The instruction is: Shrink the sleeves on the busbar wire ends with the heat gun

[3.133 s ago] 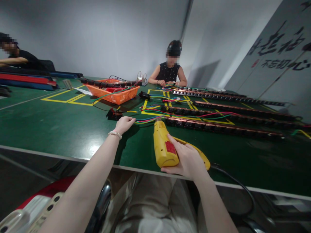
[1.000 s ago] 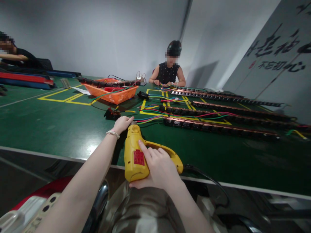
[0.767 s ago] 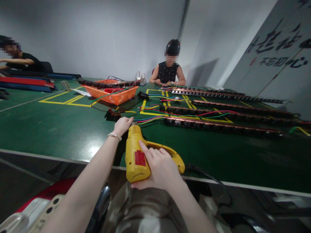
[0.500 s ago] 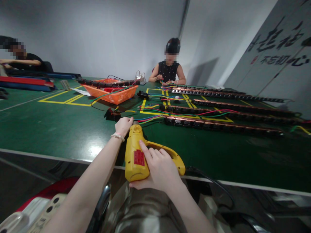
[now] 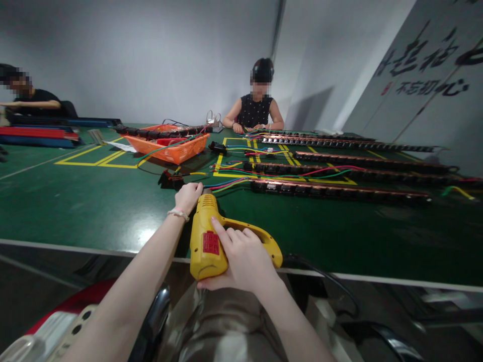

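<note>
My right hand (image 5: 245, 254) is closed round the body of a yellow heat gun (image 5: 206, 226) with a red label. Its nozzle points away from me, toward the coloured wires (image 5: 230, 184). Those wires run left from the nearest long black strip with copper edging (image 5: 332, 191). My left hand (image 5: 188, 196) is closed at their left end, just beside the nozzle. The fingers are partly hidden from this side. Just beyond that hand lies a black connector piece (image 5: 169, 179) with short leads.
An orange basket (image 5: 177, 151) holding black strips stands on the green table (image 5: 94, 201). More wired strips (image 5: 362, 162) lie across the right side. One person (image 5: 256, 110) sits opposite, another (image 5: 37, 103) at far left. A black cable (image 5: 332, 276) hangs at the near edge.
The whole view has shifted slightly, so things appear a little further left. Both hands keep their hold, and the heat gun stays by the wires.
</note>
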{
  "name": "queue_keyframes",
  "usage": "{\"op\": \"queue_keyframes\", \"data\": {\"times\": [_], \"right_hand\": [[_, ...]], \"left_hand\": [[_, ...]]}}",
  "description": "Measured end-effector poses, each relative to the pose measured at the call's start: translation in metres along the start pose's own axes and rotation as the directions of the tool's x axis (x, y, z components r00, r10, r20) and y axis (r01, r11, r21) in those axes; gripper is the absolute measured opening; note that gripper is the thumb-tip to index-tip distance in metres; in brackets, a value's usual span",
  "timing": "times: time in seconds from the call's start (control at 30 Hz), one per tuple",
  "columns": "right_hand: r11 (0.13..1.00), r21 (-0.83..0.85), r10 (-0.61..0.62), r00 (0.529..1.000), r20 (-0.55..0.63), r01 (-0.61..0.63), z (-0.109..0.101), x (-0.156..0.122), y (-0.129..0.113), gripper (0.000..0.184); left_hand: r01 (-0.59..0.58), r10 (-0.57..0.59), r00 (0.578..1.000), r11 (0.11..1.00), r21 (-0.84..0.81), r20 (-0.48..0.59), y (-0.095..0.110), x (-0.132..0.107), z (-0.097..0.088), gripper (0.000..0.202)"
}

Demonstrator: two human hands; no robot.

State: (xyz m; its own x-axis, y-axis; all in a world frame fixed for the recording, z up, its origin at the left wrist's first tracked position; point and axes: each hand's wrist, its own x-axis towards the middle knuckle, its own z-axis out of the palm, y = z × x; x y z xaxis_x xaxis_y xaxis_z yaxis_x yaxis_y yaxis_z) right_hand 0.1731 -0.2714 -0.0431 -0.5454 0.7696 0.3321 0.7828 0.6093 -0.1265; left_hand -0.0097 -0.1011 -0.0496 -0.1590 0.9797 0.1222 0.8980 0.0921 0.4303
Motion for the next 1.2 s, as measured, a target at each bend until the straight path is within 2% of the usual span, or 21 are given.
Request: {"op": "queue_keyframes", "data": {"times": [0.2,0.43,0.77,1.03,1.2], "right_hand": [[0.999,0.049,-0.018,1.0,0.012,0.018,-0.006,-0.003,0.021,0.114],[0.998,0.058,0.033,0.999,0.002,-0.033,-0.014,-0.013,0.04,0.12],[0.976,-0.08,0.2,0.978,-0.064,-0.205,-0.023,-0.026,0.07,0.113],[0.967,-0.137,0.199,0.973,-0.114,-0.214,-0.02,-0.028,0.069,0.113],[0.963,-0.158,0.205,0.974,-0.099,-0.219,-0.021,-0.028,0.068,0.112]], "left_hand": [[-0.03,0.03,0.999,1.0,-0.006,-0.035,-0.002,0.002,0.001,0.049],[-0.073,0.072,0.997,0.997,-0.035,-0.037,-0.005,0.005,0.002,0.049],[-0.099,0.098,0.995,0.994,-0.035,-0.015,-0.005,0.005,0.001,0.047],[-0.134,0.131,0.99,0.988,-0.075,-0.045,-0.01,0.01,0.006,0.046],[-0.174,0.166,0.983,0.979,-0.11,-0.078,-0.012,0.012,0.009,0.046]]}}
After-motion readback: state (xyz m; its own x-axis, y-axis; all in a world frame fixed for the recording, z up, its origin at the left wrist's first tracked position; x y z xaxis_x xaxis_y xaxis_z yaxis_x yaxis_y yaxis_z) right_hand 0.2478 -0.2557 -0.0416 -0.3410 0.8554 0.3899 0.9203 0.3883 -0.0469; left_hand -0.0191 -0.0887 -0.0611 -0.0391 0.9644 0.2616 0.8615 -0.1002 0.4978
